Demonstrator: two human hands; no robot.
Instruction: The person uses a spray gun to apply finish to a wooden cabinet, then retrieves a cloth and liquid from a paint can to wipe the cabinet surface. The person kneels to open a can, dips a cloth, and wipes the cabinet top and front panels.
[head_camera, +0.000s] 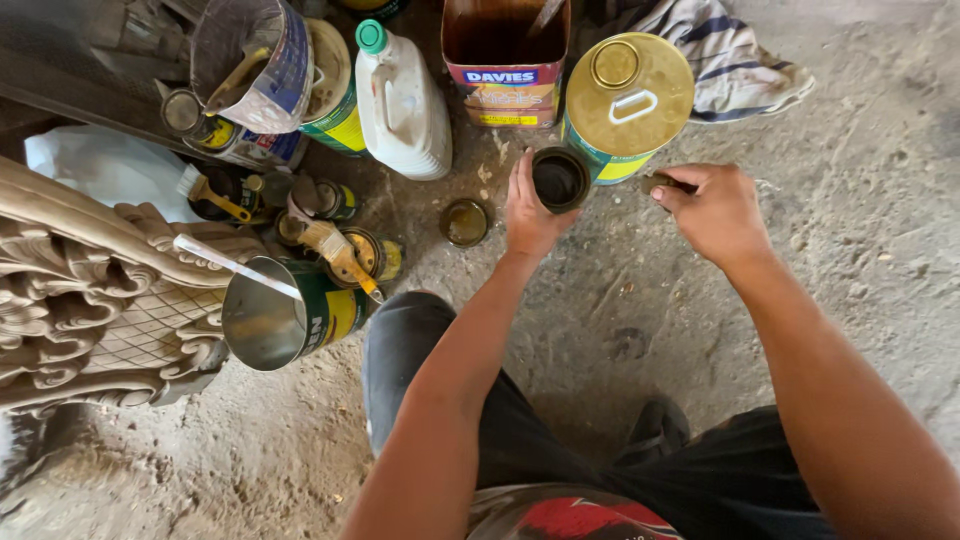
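Observation:
My left hand (530, 210) grips a small open can (558, 180) with dark liquid inside, standing on the dusty floor. My right hand (715, 208) is closed around a small dark object (662, 182) just right of that can; what it is cannot be made out. A large gold-topped rectangular tin (628, 95) stands right behind both hands. A small round lid (465, 222) lies on the floor left of my left hand.
A white plastic jug (403, 100), an open square tin (506, 60), several small cans with brushes (335, 250) and a tilted metal can (285, 315) crowd the left. Carved wood (90, 290) lies far left. A striped cloth (725, 55) is at back right.

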